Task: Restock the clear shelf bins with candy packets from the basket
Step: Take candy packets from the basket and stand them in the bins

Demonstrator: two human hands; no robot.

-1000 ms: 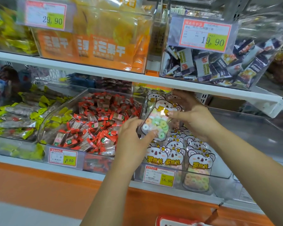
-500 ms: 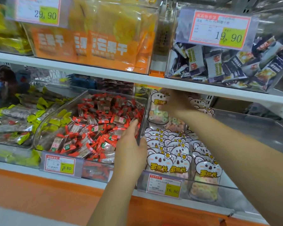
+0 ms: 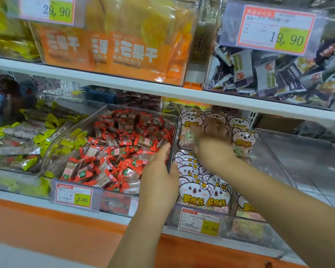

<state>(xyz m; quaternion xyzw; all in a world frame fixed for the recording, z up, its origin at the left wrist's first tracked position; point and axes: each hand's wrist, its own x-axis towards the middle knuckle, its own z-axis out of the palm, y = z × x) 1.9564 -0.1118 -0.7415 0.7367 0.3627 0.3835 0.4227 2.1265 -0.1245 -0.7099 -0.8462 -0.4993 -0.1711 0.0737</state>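
Koala-print candy packets fill a clear shelf bin on the lower shelf. My left hand grips the clear wall between that bin and the red-candy bin, fingers on the red-candy side and thumb on the koala side. Deep in the koala bin, my right hand is blurred by motion. Its fingers are spread against the upright packets at the back, and I see no packet held in it. The basket is out of view.
Left of the koala bin stands a clear bin of red-wrapped candies, then yellow-green wrapped packets. The white upper shelf hangs low over the bins and carries orange packs and dark packets. Price tags line the fronts.
My right hand carried a koala packet from above the bin to its back and has since drawn back slightly. My left hand let go of that packet and took hold of the bin wall.
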